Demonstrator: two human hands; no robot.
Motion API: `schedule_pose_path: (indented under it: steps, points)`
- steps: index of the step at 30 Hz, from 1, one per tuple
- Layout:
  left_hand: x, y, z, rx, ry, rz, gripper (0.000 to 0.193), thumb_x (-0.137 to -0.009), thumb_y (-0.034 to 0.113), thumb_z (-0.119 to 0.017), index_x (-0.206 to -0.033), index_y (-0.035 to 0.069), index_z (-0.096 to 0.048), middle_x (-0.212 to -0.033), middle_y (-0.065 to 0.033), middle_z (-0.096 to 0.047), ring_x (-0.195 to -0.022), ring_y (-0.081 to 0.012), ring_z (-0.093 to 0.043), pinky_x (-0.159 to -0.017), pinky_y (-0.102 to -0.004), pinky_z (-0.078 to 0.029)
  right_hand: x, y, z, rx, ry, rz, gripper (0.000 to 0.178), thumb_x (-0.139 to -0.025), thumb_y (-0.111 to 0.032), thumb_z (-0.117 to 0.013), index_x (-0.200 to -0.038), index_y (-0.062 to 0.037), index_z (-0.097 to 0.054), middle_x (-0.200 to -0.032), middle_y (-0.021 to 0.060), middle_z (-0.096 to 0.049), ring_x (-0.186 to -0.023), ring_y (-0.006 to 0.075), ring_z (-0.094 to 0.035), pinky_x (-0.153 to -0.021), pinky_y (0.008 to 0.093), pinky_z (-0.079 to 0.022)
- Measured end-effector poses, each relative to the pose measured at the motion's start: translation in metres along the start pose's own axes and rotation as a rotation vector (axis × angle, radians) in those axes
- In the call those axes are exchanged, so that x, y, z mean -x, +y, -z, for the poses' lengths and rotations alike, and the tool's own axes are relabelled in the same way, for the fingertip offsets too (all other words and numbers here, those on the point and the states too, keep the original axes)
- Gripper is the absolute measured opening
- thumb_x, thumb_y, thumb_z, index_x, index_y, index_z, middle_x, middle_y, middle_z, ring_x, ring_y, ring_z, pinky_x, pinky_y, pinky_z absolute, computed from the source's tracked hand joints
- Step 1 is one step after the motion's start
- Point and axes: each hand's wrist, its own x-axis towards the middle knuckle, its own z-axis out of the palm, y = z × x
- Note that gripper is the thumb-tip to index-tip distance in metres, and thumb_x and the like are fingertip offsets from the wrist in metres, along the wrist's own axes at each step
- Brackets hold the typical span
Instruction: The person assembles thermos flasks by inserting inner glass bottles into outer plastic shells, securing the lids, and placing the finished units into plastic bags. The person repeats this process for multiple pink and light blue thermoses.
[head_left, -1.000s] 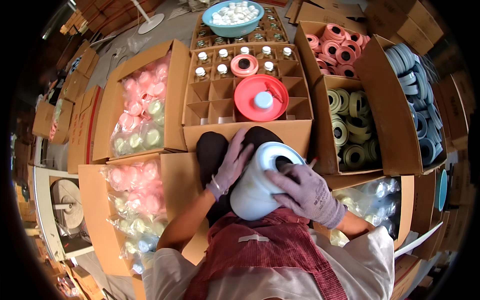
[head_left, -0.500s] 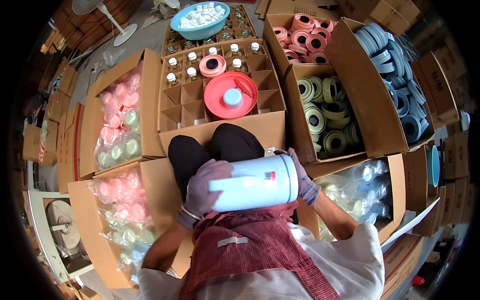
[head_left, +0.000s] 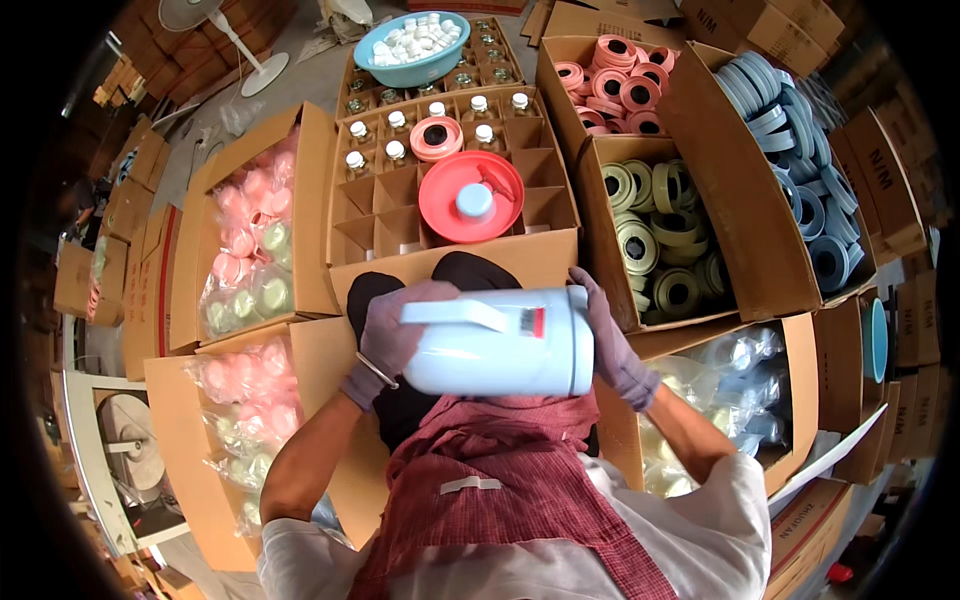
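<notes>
A light blue jug (head_left: 470,358) with a side handle and a small red-and-white label lies sideways across my lap. My left hand (head_left: 398,330), in a grey-purple glove, grips its left end by the handle (head_left: 455,314). My right hand (head_left: 612,350), gloved alike, holds the ringed right end, its fingers partly hidden behind the jug. Just beyond my knees, a red dish (head_left: 450,218) with a light blue cap (head_left: 475,201) in it rests on a divided carton (head_left: 455,245). A pink ring-shaped part (head_left: 436,138) and several white-capped glass bottles (head_left: 484,134) are in that carton.
Cartons on the right hold pink rings (head_left: 638,92), green rings (head_left: 638,245) and blue rings (head_left: 827,258). Bagged pink and green parts (head_left: 262,235) fill cartons on the left. A blue basin (head_left: 412,68) of white caps stands at the back. Bagged blue parts (head_left: 745,370) lie near my right arm.
The jug has turned a little about its length, so its handle and label sit higher. Both hands have shifted with it. The whole view has moved slightly.
</notes>
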Motion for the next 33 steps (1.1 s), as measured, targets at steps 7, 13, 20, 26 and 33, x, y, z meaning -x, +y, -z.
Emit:
schedule_pose_path:
  steps: [7, 13, 20, 26, 33]
  points:
    - [0.018, -0.022, -0.001, -0.502, -0.112, -0.172, 0.012, -0.083, 0.014, -0.062, -0.086, 0.003, -0.064, -0.082, -0.0136, -0.066, -0.072, -0.0329, -0.065, -0.065, -0.0384, -0.051, 0.012, -0.083, -0.014, 0.613, -0.472, 0.678, 0.069, -0.085, -0.053, -0.061, -0.135, -0.0056, -0.051, -0.151, 0.022, -0.034, -0.139, 0.0396, -0.033, -0.113, 0.0484, -0.028]
    - [-0.015, 0.057, -0.043, -0.66, -0.139, -0.749, 0.012, -0.072, 0.007, -0.067, -0.083, 0.007, -0.063, -0.099, -0.0082, -0.067, -0.1, -0.0275, -0.065, -0.099, -0.0478, -0.047, -0.022, 0.086, 0.02, -0.963, -0.141, -0.27, 0.05, -0.1, -0.043, -0.044, -0.13, -0.0053, -0.056, -0.127, 0.0123, -0.063, -0.116, 0.0283, -0.06, -0.104, 0.0404, -0.044]
    - [0.003, -0.024, 0.007, -0.327, -0.284, 0.022, 0.016, -0.086, 0.016, -0.065, -0.093, 0.003, -0.069, -0.081, -0.017, -0.067, -0.074, -0.0305, -0.068, -0.066, -0.0328, -0.052, 0.005, -0.024, 0.031, 0.659, -0.249, 0.801, 0.089, -0.082, -0.063, -0.059, -0.148, -0.0072, -0.037, -0.157, 0.0227, -0.018, -0.145, 0.0429, -0.018, -0.117, 0.0496, -0.02]
    - [0.001, 0.007, -0.02, 0.1, 0.187, 0.217, 0.012, -0.084, 0.009, -0.06, -0.087, 0.0, -0.068, -0.081, -0.0149, -0.067, -0.079, -0.0276, -0.068, -0.082, -0.0328, -0.053, -0.001, -0.026, -0.004, -0.039, -0.24, 0.367, 0.059, -0.09, -0.044, -0.061, -0.136, -0.0085, -0.049, -0.142, 0.02, -0.043, -0.127, 0.0357, -0.046, -0.108, 0.0456, -0.036]
    - [0.003, -0.002, -0.01, -0.327, 0.098, -0.376, 0.016, -0.081, 0.007, -0.063, -0.094, 0.002, -0.07, -0.097, -0.0135, -0.071, -0.094, -0.0302, -0.068, -0.095, -0.0422, -0.051, -0.027, 0.019, 0.001, -0.367, 0.001, -0.157, 0.052, -0.101, -0.039, -0.047, -0.14, -0.006, -0.041, -0.121, 0.0079, -0.06, -0.107, 0.0146, -0.059, -0.095, 0.0298, -0.048]
